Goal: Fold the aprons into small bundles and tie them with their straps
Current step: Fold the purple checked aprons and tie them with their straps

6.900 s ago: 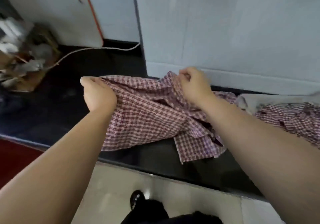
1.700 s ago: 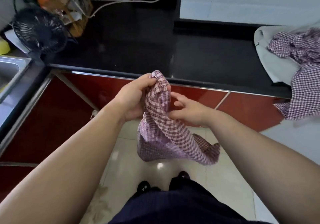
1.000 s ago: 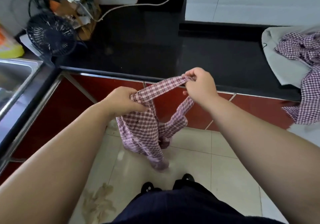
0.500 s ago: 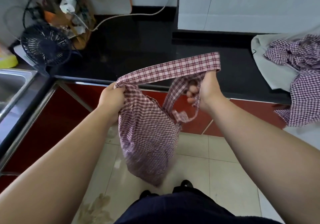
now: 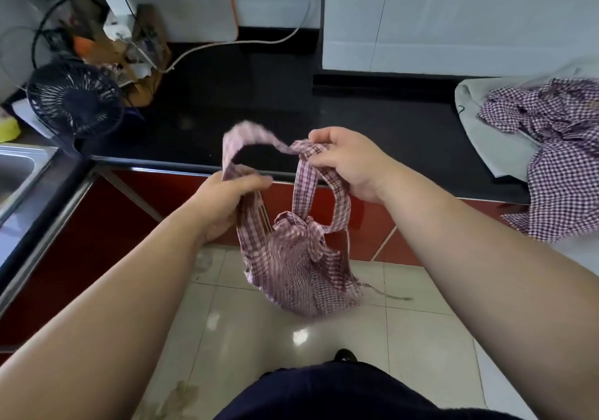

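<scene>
Left hand (image 5: 227,199) clamped on the bunched checked apron (image 5: 298,264), held in mid-air out past the front edge of the black counter (image 5: 259,95), above the tiled floor (image 5: 324,338). Right hand (image 5: 350,163) pinching its strap (image 5: 259,140), looping up between both fists. Plenty of bare counter straight ahead. Off right, more checked aprons (image 5: 557,147) heaped and spilling over the counter lip. Small fan (image 5: 76,102) and steel sink (image 5: 19,173) crowding the left corner.
</scene>
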{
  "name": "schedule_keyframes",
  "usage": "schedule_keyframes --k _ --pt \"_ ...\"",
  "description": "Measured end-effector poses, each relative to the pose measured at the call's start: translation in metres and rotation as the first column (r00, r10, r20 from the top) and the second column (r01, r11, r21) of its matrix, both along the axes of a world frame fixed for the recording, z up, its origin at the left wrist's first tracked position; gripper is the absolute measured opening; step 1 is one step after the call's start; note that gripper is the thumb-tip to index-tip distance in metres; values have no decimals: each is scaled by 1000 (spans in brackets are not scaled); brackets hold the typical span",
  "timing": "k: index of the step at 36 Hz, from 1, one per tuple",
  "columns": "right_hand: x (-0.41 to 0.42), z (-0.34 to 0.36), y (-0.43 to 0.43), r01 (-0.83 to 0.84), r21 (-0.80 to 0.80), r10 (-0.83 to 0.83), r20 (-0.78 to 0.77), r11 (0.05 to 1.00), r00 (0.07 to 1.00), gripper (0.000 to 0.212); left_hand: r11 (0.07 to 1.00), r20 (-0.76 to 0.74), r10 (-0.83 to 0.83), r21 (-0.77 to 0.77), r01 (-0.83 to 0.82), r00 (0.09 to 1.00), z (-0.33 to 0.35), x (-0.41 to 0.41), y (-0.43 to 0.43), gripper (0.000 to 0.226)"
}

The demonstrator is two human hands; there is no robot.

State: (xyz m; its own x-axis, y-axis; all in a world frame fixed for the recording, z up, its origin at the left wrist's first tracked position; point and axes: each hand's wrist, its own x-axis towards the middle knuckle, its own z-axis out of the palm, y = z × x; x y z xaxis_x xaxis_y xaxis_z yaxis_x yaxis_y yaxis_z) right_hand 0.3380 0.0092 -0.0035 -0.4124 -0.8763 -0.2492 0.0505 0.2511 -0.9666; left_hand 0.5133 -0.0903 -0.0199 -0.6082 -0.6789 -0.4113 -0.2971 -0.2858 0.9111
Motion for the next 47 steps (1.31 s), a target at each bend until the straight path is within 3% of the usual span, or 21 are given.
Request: schedule_keyframes --k 2,4,7,9,10,11,12,13,16,18,21,24,27,30,33,36,38,40,43,46,47 --pt "-1 0 2 15 38 -11 -109 999 994 30 996 -16 -56 66 56 998 3 -1 2 9" --pt "-5 -1 5 40 51 -33 -132 998 991 29 991 -47 -101 88 104 994 5 -1 2 22" --pt "-6 2 10 14 52 -12 -40 999 999 24 938 -201 -115 299 173 973 13 -3 2 64" --pt "-6 6 11 -42 42 41 40 998 998 22 910 -171 -184 343 233 968 21 -9 8 74" --pt "-6 8 12 -76 46 73 74 996 995 22 941 -69 -250 216 260 966 19 -14 10 65" --pt "-5 11 13 -108 55 103 94 993 990 23 948 100 -311 -33 315 945 14 -20 13 49" --pt "-5 12 13 -135 66 128 97 989 987 24 894 258 -280 -281 349 925 10 -26 16 33" --pt "-5 14 14 -158 77 152 82 984 985 26 840 314 -219 -422 342 924 4 -30 16 36" --pt "-6 15 16 -210 125 210 13 970 978 29 828 181 -349 -400 393 919 -12 -41 17 79" --pt "-8 14 18 -241 159 243 11 957 970 29 771 209 -431 -420 479 878 -13 -47 18 63" --pt "-17 10 26 -295 275 324 -65 915 944 31 662 398 -234 -603 445 887 -12 -55 15 18" --pt "-26 6 37 -288 549 501 -289 785 815 26 600 330 119 -775 197 936 -13 -53 6 19" --pt "-35 -6 43 -93 674 506 -449 733 736 13 567 209 341 -824 -23 916 -12 -47 -3 32" --pt "-44 -16 43 213 505 239 -685 836 688 24 526 196 422 -848 -63 885 -13 -39 -11 33" --pt "-45 -13 39 387 243 -89 -738 890 669 40 470 131 384 -880 -72 914 -11 -32 -16 31" --pt "-44 -6 31 447 178 -248 -629 877 737 52 629 104 229 -775 -66 968 -5 -29 -15 23" --pt "-43 -3 27 474 170 -355 -462 864 813 49 795 78 76 -607 -14 994 -3 -29 -13 23" --pt "-39 -1 25 473 172 -392 -360 864 847 49 895 113 -94 -425 133 989 -2 -25 -12 24" --pt "-35 -3 20 443 172 -386 -286 880 877 46 874 251 -392 -200 443 885 -1 -17 -7 23" --pt "-31 -2 12 404 227 -385 -125 886 915 49 867 207 -494 198 458 845 -1 -14 -1 88" --pt "-29 0 9 382 234 -394 2 894 919 51 849 172 -494 306 431 852 -1 -14 2 96"
